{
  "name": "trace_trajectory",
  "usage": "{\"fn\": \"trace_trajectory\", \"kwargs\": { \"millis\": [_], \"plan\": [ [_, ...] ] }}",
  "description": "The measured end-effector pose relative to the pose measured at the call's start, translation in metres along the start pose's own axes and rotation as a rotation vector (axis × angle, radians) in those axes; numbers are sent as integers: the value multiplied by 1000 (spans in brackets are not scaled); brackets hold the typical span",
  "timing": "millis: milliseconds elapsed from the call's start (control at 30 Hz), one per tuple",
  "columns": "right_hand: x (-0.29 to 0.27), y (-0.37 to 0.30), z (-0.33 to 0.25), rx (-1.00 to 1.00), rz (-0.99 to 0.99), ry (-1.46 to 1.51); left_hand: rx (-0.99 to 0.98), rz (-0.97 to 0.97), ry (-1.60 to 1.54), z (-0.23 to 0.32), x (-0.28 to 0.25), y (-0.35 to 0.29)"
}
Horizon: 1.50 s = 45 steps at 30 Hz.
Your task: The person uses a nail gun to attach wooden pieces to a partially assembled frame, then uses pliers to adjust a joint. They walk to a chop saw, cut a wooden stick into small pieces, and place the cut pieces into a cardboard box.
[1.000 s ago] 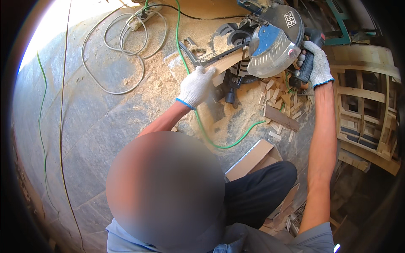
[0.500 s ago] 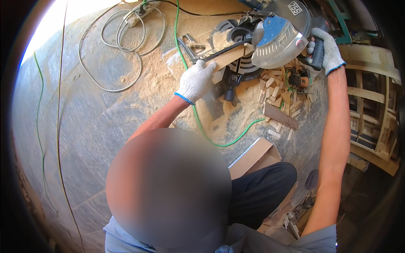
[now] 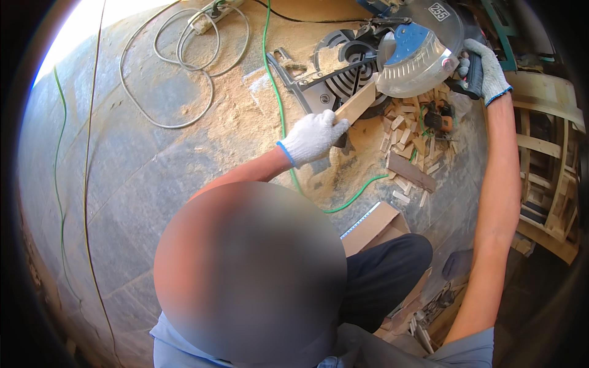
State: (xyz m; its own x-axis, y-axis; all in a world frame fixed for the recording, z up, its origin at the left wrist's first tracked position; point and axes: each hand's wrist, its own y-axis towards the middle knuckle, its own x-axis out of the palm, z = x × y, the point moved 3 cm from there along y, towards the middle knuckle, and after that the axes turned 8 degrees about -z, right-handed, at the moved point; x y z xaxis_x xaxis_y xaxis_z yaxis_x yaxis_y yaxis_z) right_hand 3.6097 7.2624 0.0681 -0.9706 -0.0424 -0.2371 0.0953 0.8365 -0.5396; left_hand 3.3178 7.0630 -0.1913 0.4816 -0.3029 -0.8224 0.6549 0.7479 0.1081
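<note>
Presently, our left hand [image 3: 316, 136], gloved, grasping one wooden strip [image 3: 358, 104], far end just beside the miter saw [image 3: 420, 46]; our right hand [image 3: 489, 72], gloved, clenched round its black handle [image 3: 475, 78], far right; offcuts [image 3: 402, 133], nearer.

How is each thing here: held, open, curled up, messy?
Left hand: gloved, gripping wooden strip
Wooden strip: held, angled
Right hand: gloved, gripping saw handle
Saw handle: gripped
Saw: running or not, cannot tell
Grey cable: loosely looped
Wood offcuts: heaped loosely
Sawdust: scattered
Cardboard box: open
</note>
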Motion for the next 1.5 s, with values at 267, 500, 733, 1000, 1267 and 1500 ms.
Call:
{"fn": "trace_trajectory", "kwargs": {
  "millis": [267,500,733,1000,1267,1500],
  "plan": [
    [-2,2,2,-96,15,18,-263,103,1,-19,5,-10],
    [-3,2,1,-87,-7,18,-336,78,-24,-22,12,0],
    [-8,2,-5,-66,-51,30,-430,162,-103,-17,15,7],
    [-16,17,-18,-82,-133,-30,-452,222,-135,-22,4,23],
    [-11,10,-11,-71,-72,-27,-64,-1,-125,30,25,29],
    [-8,11,-10,-90,-73,-20,-697,44,-1120,-29,13,-20]
  ]
}}
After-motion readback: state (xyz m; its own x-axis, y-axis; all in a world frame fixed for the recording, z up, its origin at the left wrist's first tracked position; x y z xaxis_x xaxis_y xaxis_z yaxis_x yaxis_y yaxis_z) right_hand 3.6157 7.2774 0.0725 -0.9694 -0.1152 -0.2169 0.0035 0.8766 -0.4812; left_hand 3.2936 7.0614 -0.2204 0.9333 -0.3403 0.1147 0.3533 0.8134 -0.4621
